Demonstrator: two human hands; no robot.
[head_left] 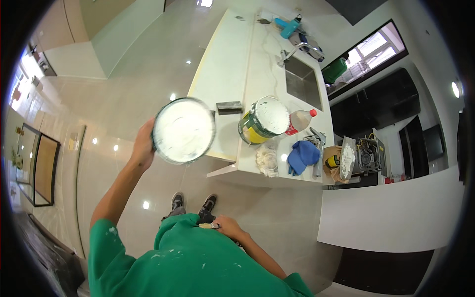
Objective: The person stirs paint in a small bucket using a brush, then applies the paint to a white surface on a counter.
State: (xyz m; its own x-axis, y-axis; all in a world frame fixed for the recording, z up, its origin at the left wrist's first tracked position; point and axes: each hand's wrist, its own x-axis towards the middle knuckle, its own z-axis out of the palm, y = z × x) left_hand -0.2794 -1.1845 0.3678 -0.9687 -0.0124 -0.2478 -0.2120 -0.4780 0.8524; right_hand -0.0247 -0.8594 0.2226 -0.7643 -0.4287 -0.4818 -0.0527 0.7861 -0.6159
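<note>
Kitchen counter (232, 74) w/ paint can (262, 121), left hand (143, 146) holding paint-filled tub (184, 130)

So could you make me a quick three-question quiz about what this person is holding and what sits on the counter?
1. True or false: the left hand holds a round container of white paint up over the floor.
2. Which thing lies closest to the blue cloth on the counter? A) the sink B) the clear bottle with a red cap C) the turquoise bottle
3. Fill in: the right hand, close to the green shirt, grips a small ____.

Key: 1 true; 2 B; 3 brush, as far as can be told.
</note>
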